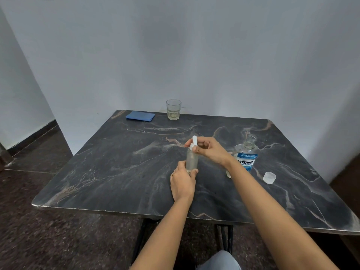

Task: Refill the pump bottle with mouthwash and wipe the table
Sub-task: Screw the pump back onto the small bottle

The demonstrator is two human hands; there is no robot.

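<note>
A folded blue cloth [140,116] is laid at the table's [116,172] far left corner, a glass [173,110] near it on the far edge. At mid-table the pump bottle [192,159] is gripped low by the left hand [182,182], its white pump [194,142] pinched by the right hand [209,151]. Rightward, the uncapped mouthwash bottle [246,155] is stood upright, its cap [269,177] laid nearby.

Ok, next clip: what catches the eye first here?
In the middle, the left hand grips the pump bottle low down while the right hand pinches its white top. An open mouthwash bottle stands to the right, its cap beside it. A glass and blue cloth sit at the back.
</note>
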